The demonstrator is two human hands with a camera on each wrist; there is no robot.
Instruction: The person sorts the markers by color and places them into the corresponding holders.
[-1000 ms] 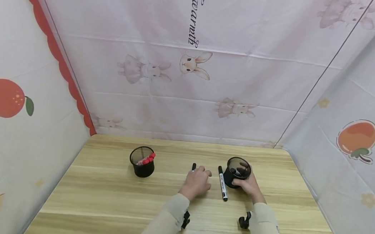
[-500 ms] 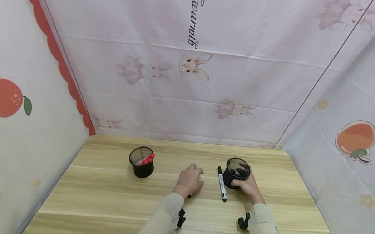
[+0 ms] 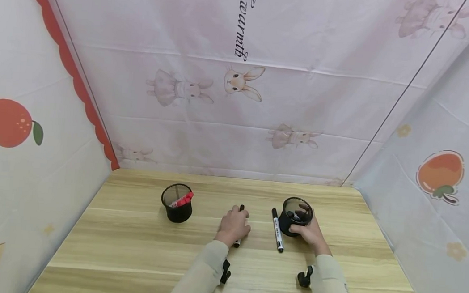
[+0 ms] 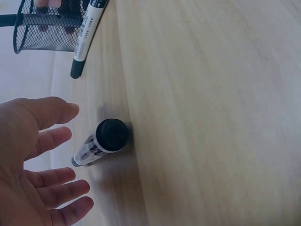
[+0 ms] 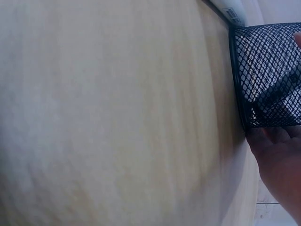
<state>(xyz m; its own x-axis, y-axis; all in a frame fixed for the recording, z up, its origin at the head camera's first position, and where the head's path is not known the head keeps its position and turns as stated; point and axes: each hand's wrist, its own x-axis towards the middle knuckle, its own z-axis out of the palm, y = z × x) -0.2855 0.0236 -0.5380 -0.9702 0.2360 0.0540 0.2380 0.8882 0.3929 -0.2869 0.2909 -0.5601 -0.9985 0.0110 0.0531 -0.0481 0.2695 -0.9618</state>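
My left hand (image 3: pixel 234 225) hovers over or beside a black-and-white marker (image 4: pixel 91 151) that lies on the table. In the left wrist view its fingers are spread and apart from the marker, with nothing between them. My right hand (image 3: pixel 311 232) grips a black mesh pen holder (image 5: pixel 268 70) standing upright on the right, thumb on the near side and fingers round the far side. Dark-capped contents (image 3: pixel 291 214) show inside it. A second black-and-white marker (image 3: pixel 277 230) lies along the holder's left side.
Another black mesh pen holder (image 3: pixel 179 214) stands to the left with several red-capped markers (image 3: pixel 184 200) leaning in it. The wooden table (image 3: pixel 131 247) meets printed cloth walls at the back and both sides.
My left hand has shifted left, so more of the marker beside it shows. The right hand keeps its grip on the pen holder, which has stayed in place.
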